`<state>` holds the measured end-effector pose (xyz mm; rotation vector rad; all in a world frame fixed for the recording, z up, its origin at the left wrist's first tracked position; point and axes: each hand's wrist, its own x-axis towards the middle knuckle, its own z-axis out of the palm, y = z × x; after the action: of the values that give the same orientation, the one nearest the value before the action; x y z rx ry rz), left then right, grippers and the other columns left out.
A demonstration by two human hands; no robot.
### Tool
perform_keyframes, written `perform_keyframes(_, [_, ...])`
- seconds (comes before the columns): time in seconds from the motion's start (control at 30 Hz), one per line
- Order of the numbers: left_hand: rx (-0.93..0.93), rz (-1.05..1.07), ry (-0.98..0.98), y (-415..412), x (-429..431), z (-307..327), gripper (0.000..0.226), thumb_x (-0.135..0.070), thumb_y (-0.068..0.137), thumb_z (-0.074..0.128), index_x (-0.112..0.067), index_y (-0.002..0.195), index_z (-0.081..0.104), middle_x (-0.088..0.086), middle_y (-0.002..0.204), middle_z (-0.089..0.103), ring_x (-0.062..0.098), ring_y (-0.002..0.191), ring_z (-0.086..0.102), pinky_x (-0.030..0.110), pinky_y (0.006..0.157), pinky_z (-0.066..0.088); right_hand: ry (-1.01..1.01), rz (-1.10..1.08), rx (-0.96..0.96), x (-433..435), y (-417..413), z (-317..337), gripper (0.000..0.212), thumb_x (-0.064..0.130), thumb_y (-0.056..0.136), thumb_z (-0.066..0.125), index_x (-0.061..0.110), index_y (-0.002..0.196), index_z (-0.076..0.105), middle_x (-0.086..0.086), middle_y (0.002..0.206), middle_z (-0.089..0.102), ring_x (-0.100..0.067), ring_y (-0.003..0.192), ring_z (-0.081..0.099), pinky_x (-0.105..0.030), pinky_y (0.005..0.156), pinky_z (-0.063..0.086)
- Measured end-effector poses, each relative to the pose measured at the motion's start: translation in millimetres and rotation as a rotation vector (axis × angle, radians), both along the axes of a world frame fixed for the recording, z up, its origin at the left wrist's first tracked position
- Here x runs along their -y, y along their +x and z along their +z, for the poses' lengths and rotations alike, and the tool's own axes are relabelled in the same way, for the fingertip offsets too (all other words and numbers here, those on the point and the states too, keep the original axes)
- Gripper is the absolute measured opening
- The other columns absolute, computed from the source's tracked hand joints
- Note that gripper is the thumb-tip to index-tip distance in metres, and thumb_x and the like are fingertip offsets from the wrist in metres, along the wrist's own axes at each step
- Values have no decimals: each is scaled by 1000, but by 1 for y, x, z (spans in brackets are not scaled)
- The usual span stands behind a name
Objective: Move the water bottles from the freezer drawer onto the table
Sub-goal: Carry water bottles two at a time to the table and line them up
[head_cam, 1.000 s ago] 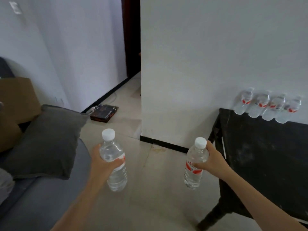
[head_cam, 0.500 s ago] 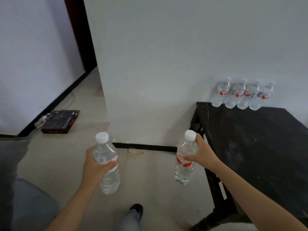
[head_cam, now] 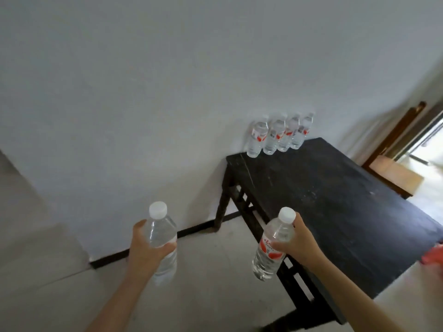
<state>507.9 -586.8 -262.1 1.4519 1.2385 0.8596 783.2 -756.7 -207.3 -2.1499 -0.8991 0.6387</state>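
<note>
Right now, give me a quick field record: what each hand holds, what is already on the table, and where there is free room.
left hand: grips left bottle round its body, upright, above the floor
right hand: grips right bottle just below the cap, tilted, by the table's left edge
table: black, against the wall
row of four bottles: upright, at the table's far corner by the wall
free room: bare top in front of the row
</note>
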Motion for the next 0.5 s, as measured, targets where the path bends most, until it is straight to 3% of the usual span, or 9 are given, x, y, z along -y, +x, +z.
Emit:
perform_keyframes(0.1, [-38,-125,-93,34,-16,-23,91,-31,42,81,-6,121,42,12,111,55,32,101,57,41,84,44,-30,-97,-44,15,16,-12,74,9,64,81,28,119,35,5,104,54,-18,102,57,-39,85,53])
perform_keyframes(0.23, [-67,-212,-105,87,-29,-30,75,-4,59,84,-7,120,40,11,112,52,29,102,54,38,84,42,-22,-211,-89,25,49,-21,75,6,63,80,29,119,36,3,105,56,-19,102,58,-36,80,54])
perform_keyframes(0.4, [-52,-301,-3,163,-64,-20,74,-7,54,86,-8,113,42,10,108,53,29,97,56,35,81,42,73,-297,-103,8,108,-26,75,3,62,80,28,120,38,-2,108,57,-22,103,59,-42,84,54])
perform_keyframes(0.5, [-32,-325,51,219,-88,-4,70,-2,59,83,-10,114,41,10,109,53,27,97,56,35,81,42,118,-297,-89,-15,153,-24,76,2,63,79,29,120,36,1,106,56,-22,103,57,-37,82,53])
